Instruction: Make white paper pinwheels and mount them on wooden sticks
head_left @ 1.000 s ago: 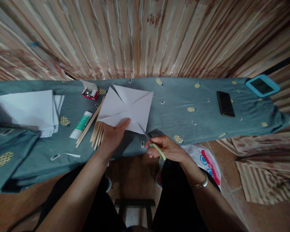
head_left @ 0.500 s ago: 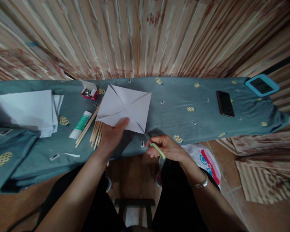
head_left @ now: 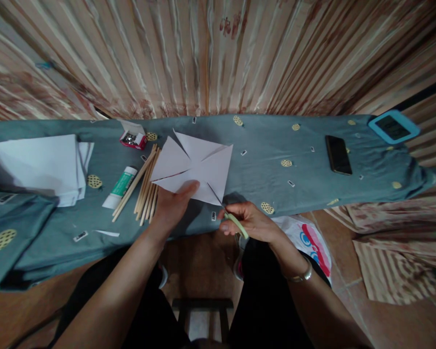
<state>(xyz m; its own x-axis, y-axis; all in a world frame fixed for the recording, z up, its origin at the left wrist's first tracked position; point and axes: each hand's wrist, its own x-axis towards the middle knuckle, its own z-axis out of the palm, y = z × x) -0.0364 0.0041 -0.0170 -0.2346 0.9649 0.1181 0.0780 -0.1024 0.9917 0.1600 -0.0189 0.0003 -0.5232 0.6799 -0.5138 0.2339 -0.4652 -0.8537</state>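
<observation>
A square sheet of white paper [head_left: 207,165] is raised above the cloth, with slits running in from its corners toward the middle. My left hand [head_left: 174,206] grips its near edge, thumb on top and fingers hidden underneath. My right hand [head_left: 249,220] is closed around the light green handle of a pair of scissors [head_left: 236,225]. One blade lies over the paper near its front right corner. Wooden sticks [head_left: 145,194] lie in a bundle just left of my left hand, and beside them is a green and white glue stick [head_left: 120,187].
On the left lie a stack of white paper [head_left: 36,162], a paper strip [head_left: 107,233] and a small red box [head_left: 133,139] of shiny metal pieces. A phone [head_left: 338,155] and a blue-framed digital display [head_left: 394,127] are at the right. A printed bag [head_left: 308,245] lies below the table edge.
My left hand has shifted the paper slightly right and toward me, and the slits gape a little wider. My right hand and the scissors are almost where they were.
</observation>
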